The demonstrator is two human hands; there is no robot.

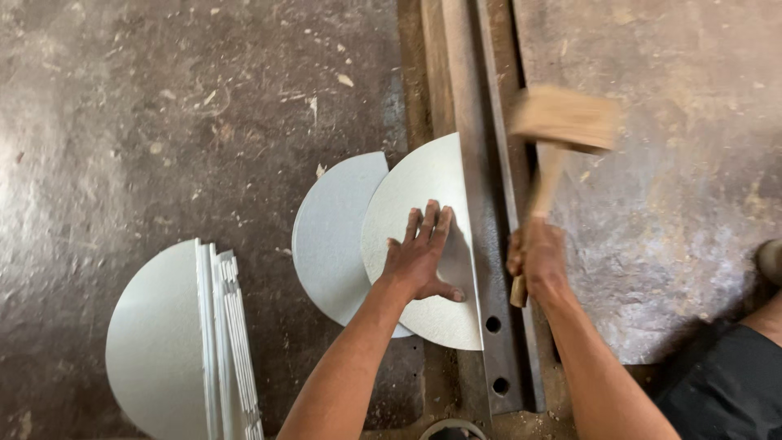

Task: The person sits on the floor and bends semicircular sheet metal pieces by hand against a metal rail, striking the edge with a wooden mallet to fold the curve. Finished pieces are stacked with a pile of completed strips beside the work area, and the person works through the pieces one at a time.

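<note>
Head view: left hand (423, 257), fingers spread, pins a half-round metal sheet (419, 244) against the steel bar (481, 212) while the right hand (538, 257), fist wrapped, swings a wooden mallet (564, 121); a stray blow could likely strike the thumb near the bar.

The left hand (423, 257) lies flat, palm down, fingers spread and thumb out to the side. The right hand (536, 259) is a closed fist, forearm reaching forward.

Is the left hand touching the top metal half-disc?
Touching. The head view shows the left hand pressed flat on the half-disc, fingers spread.
</note>
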